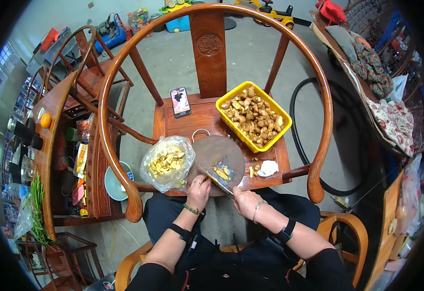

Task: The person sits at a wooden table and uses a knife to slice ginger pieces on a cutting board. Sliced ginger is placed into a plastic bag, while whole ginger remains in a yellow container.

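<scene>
A kitchen knife [221,184] is in my right hand [247,203], its blade slanting across the near part of a round chopping board [230,147]. Just left of the blade, my left hand [198,191] holds a ginger piece [208,180] down on the board, mostly hidden by the fingers. Cut ginger slices [222,173] lie on the board beyond the blade. Left of the board sits a clear plastic bag [148,160] with many ginger slices inside. A yellow plastic basket [284,132] full of whole ginger roots stands behind, to the right.
Everything rests on the seat of a wooden armchair [179,127], whose curved rail surrounds it. A smartphone [180,102] lies at the back left. Crumpled white tissue [268,168] and ginger scraps [251,171] lie right of the board. A pale bucket [114,182] stands left on the floor.
</scene>
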Available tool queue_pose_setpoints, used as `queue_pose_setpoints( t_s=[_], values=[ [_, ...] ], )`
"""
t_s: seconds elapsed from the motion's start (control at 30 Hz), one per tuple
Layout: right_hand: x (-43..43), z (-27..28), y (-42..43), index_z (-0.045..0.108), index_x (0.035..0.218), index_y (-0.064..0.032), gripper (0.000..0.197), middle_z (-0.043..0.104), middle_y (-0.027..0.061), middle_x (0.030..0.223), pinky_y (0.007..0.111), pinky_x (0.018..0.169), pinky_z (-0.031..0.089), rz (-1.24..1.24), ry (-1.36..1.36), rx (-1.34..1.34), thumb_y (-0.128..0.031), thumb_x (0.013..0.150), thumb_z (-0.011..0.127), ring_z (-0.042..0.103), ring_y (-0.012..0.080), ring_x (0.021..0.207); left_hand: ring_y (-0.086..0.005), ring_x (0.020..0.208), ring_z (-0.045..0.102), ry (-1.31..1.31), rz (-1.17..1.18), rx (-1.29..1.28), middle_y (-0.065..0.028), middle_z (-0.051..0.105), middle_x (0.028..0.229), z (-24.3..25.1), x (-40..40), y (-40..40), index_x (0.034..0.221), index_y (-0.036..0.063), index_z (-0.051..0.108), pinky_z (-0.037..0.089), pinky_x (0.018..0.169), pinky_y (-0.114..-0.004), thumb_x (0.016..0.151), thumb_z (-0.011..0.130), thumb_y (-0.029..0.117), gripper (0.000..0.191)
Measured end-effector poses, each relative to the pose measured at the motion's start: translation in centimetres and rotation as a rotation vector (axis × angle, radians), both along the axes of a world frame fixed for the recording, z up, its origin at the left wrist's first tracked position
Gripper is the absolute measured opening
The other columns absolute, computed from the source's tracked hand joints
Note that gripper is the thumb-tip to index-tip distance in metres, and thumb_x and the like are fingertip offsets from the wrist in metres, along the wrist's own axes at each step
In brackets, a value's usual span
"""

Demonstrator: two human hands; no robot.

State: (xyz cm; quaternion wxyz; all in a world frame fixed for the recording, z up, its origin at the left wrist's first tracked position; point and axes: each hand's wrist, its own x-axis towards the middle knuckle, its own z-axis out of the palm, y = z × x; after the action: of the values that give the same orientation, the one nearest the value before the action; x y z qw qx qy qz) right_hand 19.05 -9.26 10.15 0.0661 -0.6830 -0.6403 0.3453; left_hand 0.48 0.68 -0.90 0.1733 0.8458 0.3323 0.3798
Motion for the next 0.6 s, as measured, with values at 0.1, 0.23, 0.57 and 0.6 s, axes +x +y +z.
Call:
queue_pose_setpoints(
  t_s=[0.1, 0.23, 0.57, 0.6],
  values=[
    [0.2, 0.0, -0.6, 0.045, 0.1, 0.0015, 0.021, 0.065, 0.0262, 0.074, 0.054, 0.066, 0.052, 0.032, -0.049, -0.03, -0.016, 0.093, 0.055, 0.065, 0.0456, 0.073, -0.0339, 0.097, 0.064, 0.001, -0.007, -0.005, -0.0155, 0.064, 0.102, 0.1, -0.1, 0.1, 0.091, 0.0, 0.067, 0.053, 0.085, -0.04, 0.075, 0.072, -0.003, 0.017],
    [0.4, 0.7, -0.9, 0.046, 0.1, 0.0024, 0.019, 0.066, 0.0264, 0.076, 0.053, 0.066, 0.053, 0.063, -0.092, -0.071, -0.013, 0.091, 0.054, 0.067, 0.0445, 0.074, -0.0341, 0.097, 0.064, -0.028, 0.001, -0.019, -0.0157, 0.064, 0.101, -0.2, -0.1, 0.1, 0.087, 0.0001, 0.067, 0.052, 0.084, -0.04, 0.075, 0.071, -0.003, 0.014],
    [-0.6, -0.3, 1.2, 0.048, 0.103, 0.0041, 0.02, 0.068, 0.0269, 0.081, 0.052, 0.07, 0.054, 0.093, -0.114, -0.138, -0.006, 0.087, 0.055, 0.068, 0.0433, 0.08, -0.0336, 0.095, 0.064, -0.005, -0.016, -0.078, -0.0155, 0.064, 0.104, -0.4, -0.4, 0.1, 0.086, -0.0002, 0.066, 0.053, 0.082, -0.039, 0.075, 0.07, -0.004, 0.013],
    [-0.7, -0.9, 1.6, 0.048, 0.103, 0.004, 0.02, 0.067, 0.0272, 0.08, 0.052, 0.07, 0.054, 0.077, -0.104, -0.124, -0.007, 0.088, 0.055, 0.068, 0.044, 0.079, -0.033, 0.094, 0.064, -0.019, -0.021, -0.084, -0.0154, 0.064, 0.104, -0.3, -0.4, 0.1, 0.086, -0.0003, 0.066, 0.053, 0.081, -0.039, 0.076, 0.071, -0.004, 0.012]
  ],
)
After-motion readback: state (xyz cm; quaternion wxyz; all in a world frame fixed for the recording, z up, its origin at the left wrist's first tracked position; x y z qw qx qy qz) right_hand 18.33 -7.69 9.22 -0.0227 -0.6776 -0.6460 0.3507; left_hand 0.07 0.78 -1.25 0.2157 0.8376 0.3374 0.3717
